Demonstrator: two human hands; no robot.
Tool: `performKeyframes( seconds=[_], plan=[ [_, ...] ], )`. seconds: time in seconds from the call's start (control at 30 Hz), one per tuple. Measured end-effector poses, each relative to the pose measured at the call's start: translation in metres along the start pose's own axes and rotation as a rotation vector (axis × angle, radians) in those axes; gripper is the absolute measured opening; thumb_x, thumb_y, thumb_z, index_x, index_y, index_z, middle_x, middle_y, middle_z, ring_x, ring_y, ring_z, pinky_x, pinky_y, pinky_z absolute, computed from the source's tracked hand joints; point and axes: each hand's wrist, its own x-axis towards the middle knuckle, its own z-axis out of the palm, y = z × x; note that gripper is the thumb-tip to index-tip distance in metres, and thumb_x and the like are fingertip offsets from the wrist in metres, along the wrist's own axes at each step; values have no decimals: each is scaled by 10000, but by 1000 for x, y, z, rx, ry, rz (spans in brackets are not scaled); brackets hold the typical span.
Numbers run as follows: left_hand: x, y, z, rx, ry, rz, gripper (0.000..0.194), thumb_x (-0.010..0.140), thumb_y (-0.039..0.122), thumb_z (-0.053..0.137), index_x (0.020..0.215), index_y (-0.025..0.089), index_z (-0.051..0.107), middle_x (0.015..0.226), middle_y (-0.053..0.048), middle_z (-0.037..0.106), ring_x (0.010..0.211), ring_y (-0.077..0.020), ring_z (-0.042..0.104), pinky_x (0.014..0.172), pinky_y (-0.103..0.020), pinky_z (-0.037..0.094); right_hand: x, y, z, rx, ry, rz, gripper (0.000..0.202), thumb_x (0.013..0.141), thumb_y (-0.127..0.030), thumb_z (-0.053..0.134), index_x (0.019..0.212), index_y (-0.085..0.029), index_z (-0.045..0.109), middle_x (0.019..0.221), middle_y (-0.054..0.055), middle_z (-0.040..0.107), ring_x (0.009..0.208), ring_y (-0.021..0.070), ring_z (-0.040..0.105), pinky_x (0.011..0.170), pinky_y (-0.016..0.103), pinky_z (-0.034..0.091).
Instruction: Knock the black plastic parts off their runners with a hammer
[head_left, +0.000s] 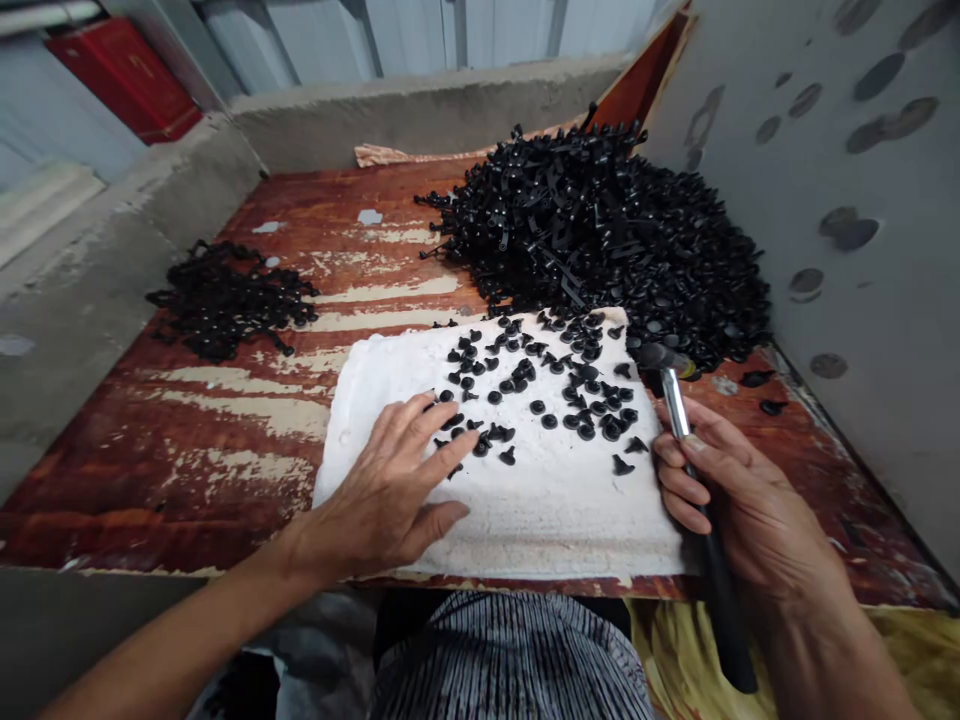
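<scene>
My right hand (739,490) grips a hammer (720,580) with a metal shank and a black handle; its head sits beside the right edge of a white cloth (555,530). Fingers spread, my left hand (401,480) rests low over the cloth's left part, its fingertips among small black round-headed plastic pieces (585,430). Many such pieces lie scattered across the upper and middle cloth. Whether the left fingertips touch any of them is hard to see.
Behind the cloth rises a large heap of black plastic parts (585,220). A smaller pile of black strips (229,300) lies at left on the worn red-brown board (225,430). A grey spotted panel (817,200) bounds the right side; a concrete ledge (420,125) runs along the back.
</scene>
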Motion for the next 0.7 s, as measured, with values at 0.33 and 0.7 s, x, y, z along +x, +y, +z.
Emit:
performKeyframes(
  seconds=[0.33, 0.7],
  plan=[
    [-4, 7, 2, -34, -49, 26, 506, 949, 411, 484, 1405, 199, 437, 1434, -175, 506, 1404, -393, 342, 1108, -700, 261, -1, -1, -1, -14, 12, 3, 520, 534, -263, 919, 994, -227, 679, 605, -45, 572, 402, 35, 368, 290, 104, 322],
    [-12, -23, -17, -94, 150, -47, 247, 928, 270, 479, 1059, 161, 658, 1049, -134, 689, 1064, -282, 594, 979, -501, 454, -2, -3, 6, -40, 29, 0, 504, 514, -229, 914, 966, -192, 693, 607, -25, 549, 392, 32, 378, 280, 106, 331]
  ],
)
